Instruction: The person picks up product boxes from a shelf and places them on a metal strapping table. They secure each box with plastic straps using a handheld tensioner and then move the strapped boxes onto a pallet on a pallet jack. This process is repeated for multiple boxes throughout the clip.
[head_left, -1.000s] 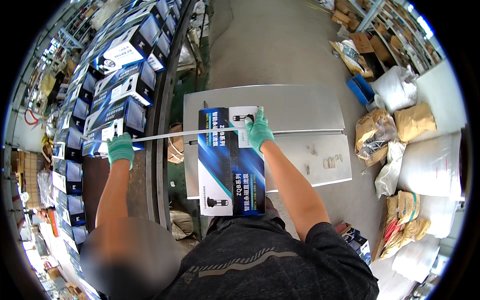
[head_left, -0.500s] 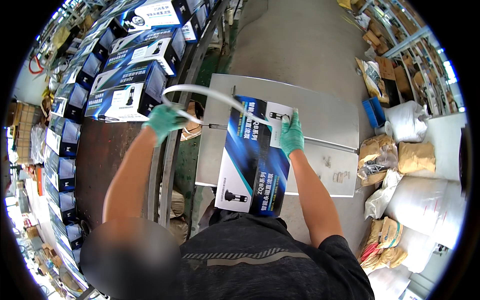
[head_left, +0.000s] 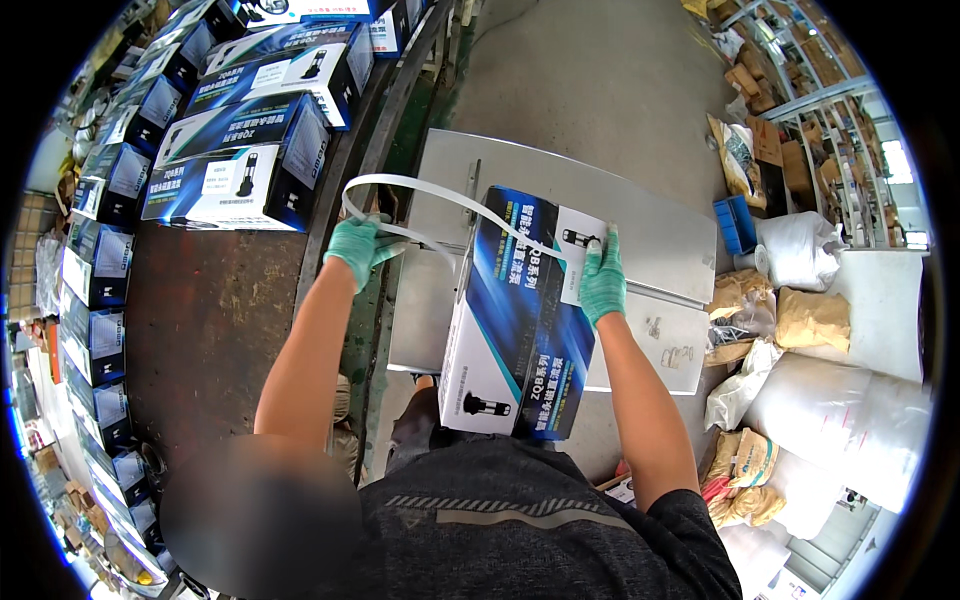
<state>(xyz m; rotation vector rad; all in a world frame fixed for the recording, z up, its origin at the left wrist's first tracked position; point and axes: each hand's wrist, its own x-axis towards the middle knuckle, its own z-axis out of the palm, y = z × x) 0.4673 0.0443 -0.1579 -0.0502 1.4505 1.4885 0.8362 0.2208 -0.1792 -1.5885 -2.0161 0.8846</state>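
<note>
A blue, white and black cardboard box with pump pictures lies lengthwise in front of me on a grey metal-topped bench. From its upper part a white plastic strap arches leftward in a wide loop. My left hand, in a green glove, is closed on the strap at the loop's left end, beside the bench. My right hand, also gloved in green, grips the box's upper right edge, thumb on top near the strap's end. Where the strap runs beneath the box is hidden.
Similar boxes stand in rows on a brown metal table to my left, with a steel rail along its edge. At the right are a blue bin, brown sacks, wrapped white rolls and shelving.
My left hand has moved right, toward the box, bringing the strap loop with it. The box and my right hand sit slightly farther right in the view, which has itself shifted.
</note>
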